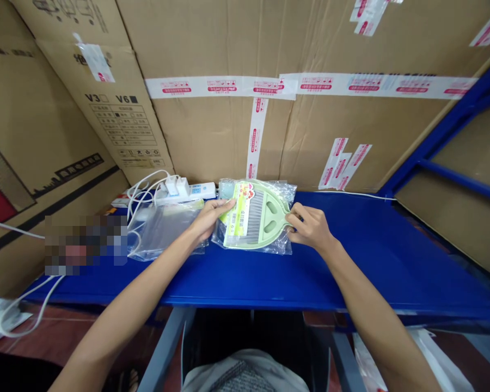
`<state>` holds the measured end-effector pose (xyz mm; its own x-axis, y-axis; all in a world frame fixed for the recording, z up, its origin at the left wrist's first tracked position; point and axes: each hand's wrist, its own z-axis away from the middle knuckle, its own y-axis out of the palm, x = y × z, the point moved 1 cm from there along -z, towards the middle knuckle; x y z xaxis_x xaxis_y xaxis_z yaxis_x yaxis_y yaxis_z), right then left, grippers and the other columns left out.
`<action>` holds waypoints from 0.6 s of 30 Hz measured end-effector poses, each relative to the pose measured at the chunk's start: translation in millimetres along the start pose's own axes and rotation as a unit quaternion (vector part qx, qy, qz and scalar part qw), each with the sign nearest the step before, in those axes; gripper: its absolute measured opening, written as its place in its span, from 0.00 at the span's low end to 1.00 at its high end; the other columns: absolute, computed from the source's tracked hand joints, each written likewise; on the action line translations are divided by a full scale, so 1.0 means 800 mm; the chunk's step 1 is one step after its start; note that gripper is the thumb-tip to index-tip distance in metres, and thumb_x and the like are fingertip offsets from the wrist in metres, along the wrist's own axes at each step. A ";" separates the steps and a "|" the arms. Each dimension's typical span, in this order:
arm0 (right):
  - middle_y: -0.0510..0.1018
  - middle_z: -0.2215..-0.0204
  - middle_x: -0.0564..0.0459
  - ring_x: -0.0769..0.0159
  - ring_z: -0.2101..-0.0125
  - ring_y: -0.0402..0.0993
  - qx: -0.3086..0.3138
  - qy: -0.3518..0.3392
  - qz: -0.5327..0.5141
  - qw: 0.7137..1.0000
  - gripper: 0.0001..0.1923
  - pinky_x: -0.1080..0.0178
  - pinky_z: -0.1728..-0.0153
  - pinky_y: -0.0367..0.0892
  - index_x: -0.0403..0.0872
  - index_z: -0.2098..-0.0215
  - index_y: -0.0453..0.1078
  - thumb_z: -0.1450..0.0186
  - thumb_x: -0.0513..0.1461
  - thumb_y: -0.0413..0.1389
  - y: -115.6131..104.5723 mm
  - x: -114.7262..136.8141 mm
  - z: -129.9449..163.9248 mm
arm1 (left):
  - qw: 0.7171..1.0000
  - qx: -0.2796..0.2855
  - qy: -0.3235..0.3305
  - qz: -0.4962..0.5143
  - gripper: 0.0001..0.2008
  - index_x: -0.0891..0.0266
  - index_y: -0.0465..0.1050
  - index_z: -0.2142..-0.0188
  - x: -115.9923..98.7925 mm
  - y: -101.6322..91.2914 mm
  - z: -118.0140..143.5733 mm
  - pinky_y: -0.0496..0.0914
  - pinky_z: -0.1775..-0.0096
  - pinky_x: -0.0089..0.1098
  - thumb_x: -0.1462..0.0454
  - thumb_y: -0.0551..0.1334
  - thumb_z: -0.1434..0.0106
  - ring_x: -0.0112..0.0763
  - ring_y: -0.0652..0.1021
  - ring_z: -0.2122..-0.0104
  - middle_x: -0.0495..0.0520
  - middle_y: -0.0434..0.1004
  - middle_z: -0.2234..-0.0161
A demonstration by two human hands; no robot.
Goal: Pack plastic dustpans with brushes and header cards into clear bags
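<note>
A pale green dustpan and brush set point(258, 218) lies in a clear plastic bag on the blue shelf point(384, 256). A colourful label runs along its left side. My left hand point(209, 218) grips the left edge of the bag at the label. My right hand point(310, 227) pinches the right edge of the bag near the dustpan's handle. Both hands hold the package flat on the shelf.
A stack of empty clear plastic bags point(165, 231) lies left of the package. Behind it a white power strip point(185, 190) with plugs and white cables sits against large taped cardboard boxes point(228, 125). A blue rack frame point(453, 169) rises on the right.
</note>
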<state>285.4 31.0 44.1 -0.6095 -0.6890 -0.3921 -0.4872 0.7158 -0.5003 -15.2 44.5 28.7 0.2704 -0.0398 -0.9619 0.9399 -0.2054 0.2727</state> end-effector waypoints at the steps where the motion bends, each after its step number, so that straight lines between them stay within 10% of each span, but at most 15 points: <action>1: 0.66 0.73 0.54 0.66 0.77 0.55 -0.003 -0.004 0.009 1.000 0.12 0.63 0.75 0.56 0.51 0.73 0.61 0.49 0.29 0.55 0.000 0.000 0.000 | 1.000 -0.003 -0.001 0.004 0.24 0.67 0.86 0.62 -0.001 0.000 0.000 0.77 0.60 0.35 0.49 0.81 0.48 0.42 0.86 0.65 0.63 0.88 0.62; 18: 0.69 0.72 0.54 0.67 0.76 0.59 -0.031 0.028 0.059 0.997 0.11 0.63 0.74 0.57 0.50 0.71 0.63 0.50 0.31 0.56 -0.014 -0.031 0.007 | 0.986 -0.110 0.110 0.063 0.24 0.65 0.84 0.63 -0.006 -0.021 -0.017 0.76 0.60 0.33 0.51 0.82 0.53 0.39 0.85 0.63 0.57 0.88 0.63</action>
<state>309.9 39.5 55.4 -0.6980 -0.5933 -0.4009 -0.4472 0.7985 -0.4031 -29.4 61.3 28.8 0.4045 0.1669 -0.8992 0.9116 0.0059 0.4111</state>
